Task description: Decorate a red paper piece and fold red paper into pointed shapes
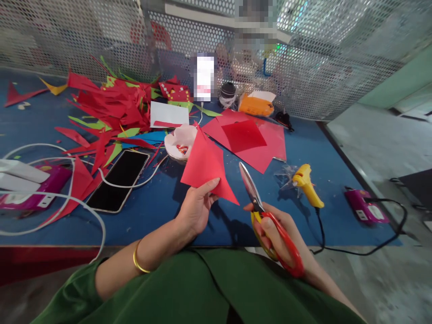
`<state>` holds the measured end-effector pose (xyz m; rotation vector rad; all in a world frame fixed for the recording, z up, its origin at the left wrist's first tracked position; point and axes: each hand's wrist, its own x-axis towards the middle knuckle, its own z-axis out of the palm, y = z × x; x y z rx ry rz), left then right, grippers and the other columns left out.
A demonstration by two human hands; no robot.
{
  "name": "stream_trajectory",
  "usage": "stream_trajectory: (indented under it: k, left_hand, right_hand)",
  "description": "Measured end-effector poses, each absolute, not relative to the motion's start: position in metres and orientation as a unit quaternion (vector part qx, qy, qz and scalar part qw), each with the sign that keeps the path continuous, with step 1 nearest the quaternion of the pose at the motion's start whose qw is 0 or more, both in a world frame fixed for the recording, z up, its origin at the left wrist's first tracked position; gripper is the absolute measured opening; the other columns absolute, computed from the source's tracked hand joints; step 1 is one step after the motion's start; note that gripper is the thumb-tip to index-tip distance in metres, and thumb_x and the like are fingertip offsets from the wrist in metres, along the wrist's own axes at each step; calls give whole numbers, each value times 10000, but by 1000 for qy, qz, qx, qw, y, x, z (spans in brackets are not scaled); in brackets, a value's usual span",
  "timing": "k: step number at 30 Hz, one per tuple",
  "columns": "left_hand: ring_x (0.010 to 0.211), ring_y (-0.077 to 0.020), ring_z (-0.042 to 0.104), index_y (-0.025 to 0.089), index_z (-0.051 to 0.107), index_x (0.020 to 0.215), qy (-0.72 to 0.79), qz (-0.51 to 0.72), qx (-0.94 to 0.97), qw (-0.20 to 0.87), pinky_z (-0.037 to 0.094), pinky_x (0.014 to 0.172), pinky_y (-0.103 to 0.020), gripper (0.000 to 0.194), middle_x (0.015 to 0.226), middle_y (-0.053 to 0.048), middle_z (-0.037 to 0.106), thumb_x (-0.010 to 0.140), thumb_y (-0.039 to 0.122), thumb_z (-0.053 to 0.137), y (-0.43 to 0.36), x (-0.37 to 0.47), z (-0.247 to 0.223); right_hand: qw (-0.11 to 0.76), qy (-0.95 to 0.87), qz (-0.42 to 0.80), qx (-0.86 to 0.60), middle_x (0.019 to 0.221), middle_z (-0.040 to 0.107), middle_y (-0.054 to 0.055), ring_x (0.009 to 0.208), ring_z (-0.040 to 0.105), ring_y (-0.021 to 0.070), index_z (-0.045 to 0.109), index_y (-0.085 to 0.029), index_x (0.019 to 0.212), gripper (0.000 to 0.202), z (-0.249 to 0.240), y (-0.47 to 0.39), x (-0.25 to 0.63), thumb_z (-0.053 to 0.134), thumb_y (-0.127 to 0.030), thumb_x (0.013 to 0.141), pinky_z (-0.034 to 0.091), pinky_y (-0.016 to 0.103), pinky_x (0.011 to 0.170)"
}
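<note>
My left fingers point(208, 186) grasp a red sheet point(204, 162), the thumb flat on its face near the lower edge. The sheet is raised in front of me, one corner pointing away and another reaching down to the right. My right fingers point(272, 230) are wrapped around the handles of the scissors point(250, 185), one loop red and the other yellow. The blades lie close together, their tip aimed forward and a little left, near the sheet but apart from it.

Past the sheet, and partly covered by it in my view, is a white bowl point(171, 145) with small red and white pieces inside. Beyond the scissors, larger red paper point(272, 146) lies on the blue surface point(216, 234), with a darker red piece point(245, 135) on top. To my right are a yellow glue gun point(308, 185) and a purple box point(364, 207) with a black cord. To my left, a dark-screened phone point(118, 182) lies with a white cable point(130, 186) across it, and farther off is a heap of red scraps point(111, 101) mixed with green. A lit phone point(204, 76) stands upright before the perforated screen point(84, 31).
</note>
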<state>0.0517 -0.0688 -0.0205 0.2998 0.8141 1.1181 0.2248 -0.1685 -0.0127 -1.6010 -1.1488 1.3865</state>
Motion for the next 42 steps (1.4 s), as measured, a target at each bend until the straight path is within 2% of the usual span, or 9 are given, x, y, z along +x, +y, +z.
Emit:
stream_trajectory:
  k: [6, 13, 22, 26, 28, 30, 34, 38, 42]
  left_hand:
    - [751, -191, 738, 179, 728, 904, 371, 511, 137, 763, 599, 690, -285, 294, 895, -17, 789, 630, 165, 834, -68, 41, -14]
    - [748, -148, 734, 172, 738, 926, 413, 487, 187, 747, 594, 656, -205, 210, 921, -29, 790, 733, 103, 778, -69, 8, -17]
    - [653, -199, 730, 68, 727, 1009, 406, 470, 112, 776, 618, 621, -282, 288, 827, -103, 782, 736, 54, 635, -74, -3, 6]
    - [519, -170, 664, 85, 736, 888, 417, 471, 91, 772, 575, 524, -252, 218, 625, -65, 722, 753, 34, 572, -69, 0, 21]
    - [509, -160, 655, 86, 735, 878, 416, 468, 99, 773, 561, 500, -238, 211, 642, -68, 728, 758, 29, 570, -68, 4, 25]
    - [588, -174, 696, 82, 736, 909, 402, 466, 124, 778, 586, 550, -244, 210, 747, -90, 763, 764, 39, 590, -66, 7, 26]
    - [836, -240, 748, 83, 733, 982, 365, 479, 197, 774, 632, 691, -302, 227, 932, -127, 781, 774, 88, 640, -53, 5, 30]
    - [821, -216, 743, 84, 735, 938, 365, 532, 229, 729, 625, 661, -278, 183, 916, -114, 778, 794, 110, 625, -27, 1, 38]
    - [716, -169, 721, 83, 736, 879, 357, 563, 248, 703, 606, 629, -240, 138, 830, -79, 765, 779, 129, 653, -7, 1, 32]
  right_hand:
    - [218, -560, 274, -751, 639, 601, -19, 536, 551, 158, 636, -222, 1168, 495, -5, -163, 243, 595, -600, 851, 401, 280, 539]
    - [15, -592, 36, -805, 1069, 753, 120, 857, 725, 277, 582, -178, 1265, 387, -12, -145, 233, 522, -368, 933, 425, 311, 617]
    - [-67, -659, -47, -748, 852, 729, 131, 708, 710, 255, 657, -145, 1040, 267, -5, -129, 217, 480, -324, 953, 436, 307, 555]
    - [37, -718, -118, -685, 1149, 698, 240, 1035, 677, 361, 593, -46, 1261, 577, -2, -119, 203, 634, -469, 871, 523, 443, 831]
    - [111, -771, -137, -612, 1389, 579, 263, 1298, 529, 388, 499, -2, 1390, 728, -4, -110, 194, 647, -479, 860, 422, 512, 1055]
    - [151, -796, -123, -573, 1401, 598, 202, 1340, 508, 329, 549, -47, 1370, 556, -6, -100, 189, 584, -351, 906, 349, 488, 1138]
    - [246, -763, -52, -596, 1181, 744, 79, 1104, 666, 220, 700, -173, 1190, 406, 4, -74, 201, 463, -96, 870, 454, 368, 1023]
    - [390, -632, -4, -669, 971, 774, 74, 887, 708, 215, 743, -124, 1044, 335, 29, -28, 236, 457, -281, 965, 520, 294, 783]
    - [419, -521, -130, -732, 1076, 727, 190, 977, 680, 230, 675, -9, 1156, 532, 56, 25, 271, 285, -354, 1046, 467, 300, 832]
